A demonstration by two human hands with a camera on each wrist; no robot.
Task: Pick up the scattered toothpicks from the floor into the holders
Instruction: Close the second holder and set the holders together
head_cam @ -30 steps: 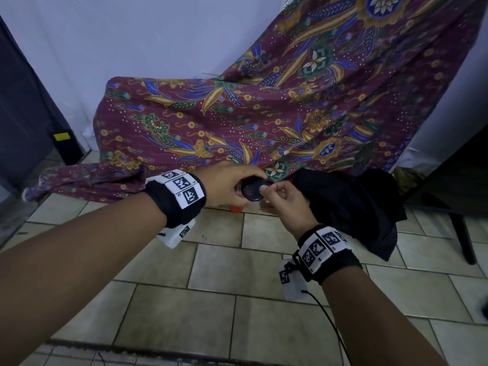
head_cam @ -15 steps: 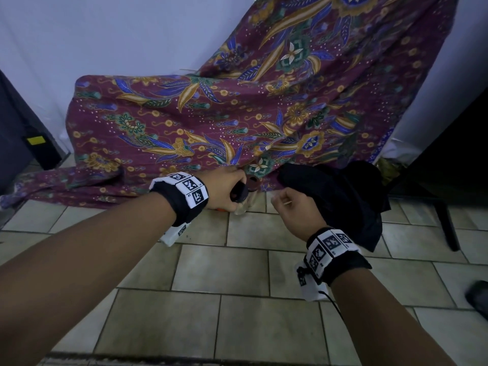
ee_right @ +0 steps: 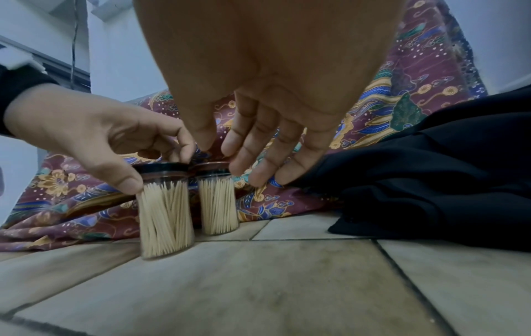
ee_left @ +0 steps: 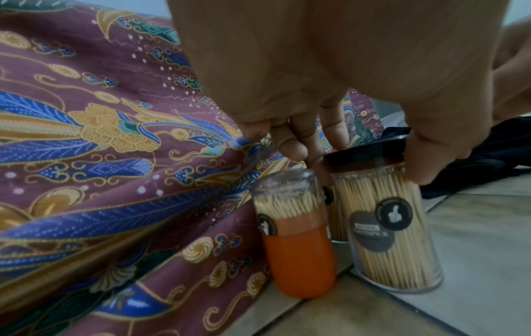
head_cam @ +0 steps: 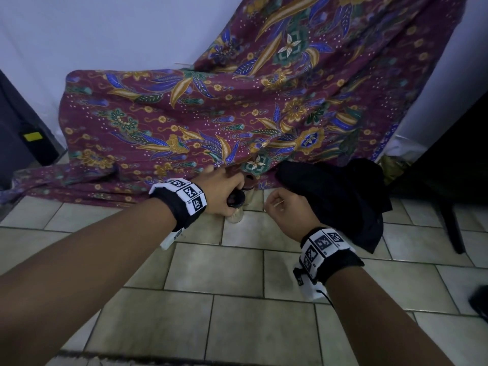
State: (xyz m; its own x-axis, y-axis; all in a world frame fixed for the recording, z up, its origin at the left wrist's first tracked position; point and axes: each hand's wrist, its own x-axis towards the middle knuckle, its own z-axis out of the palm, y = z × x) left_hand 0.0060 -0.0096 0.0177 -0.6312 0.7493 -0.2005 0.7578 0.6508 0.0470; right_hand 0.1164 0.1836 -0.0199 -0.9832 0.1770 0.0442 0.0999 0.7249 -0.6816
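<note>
My left hand [head_cam: 224, 190] grips a clear toothpick holder [ee_left: 390, 227] by its black lid [ee_left: 365, 150]; the holder's base is at the tiled floor [ee_right: 258, 284]. Beside it stand an orange-bottomed holder [ee_left: 298, 250] and a brown-lidded holder [ee_right: 218, 204], both packed with toothpicks. My right hand [head_cam: 285, 210] hovers just right of the holders, touching none. In the head view a single toothpick [head_cam: 279, 204] shows pinched at its thumb. In the right wrist view its fingers [ee_right: 258, 136] hang loosely extended and the toothpick is not visible.
A purple batik cloth [head_cam: 211, 114] drapes down to the floor right behind the holders. A black cloth [head_cam: 338, 196] lies to the right, with a dark furniture leg [head_cam: 451, 228] beyond. A dark cabinet [head_cam: 23, 133] stands at the far left.
My left hand has carried the black-lidded holder forward and down to the floor by the other holders. My right hand has come away from its lid, still with the toothpick.
</note>
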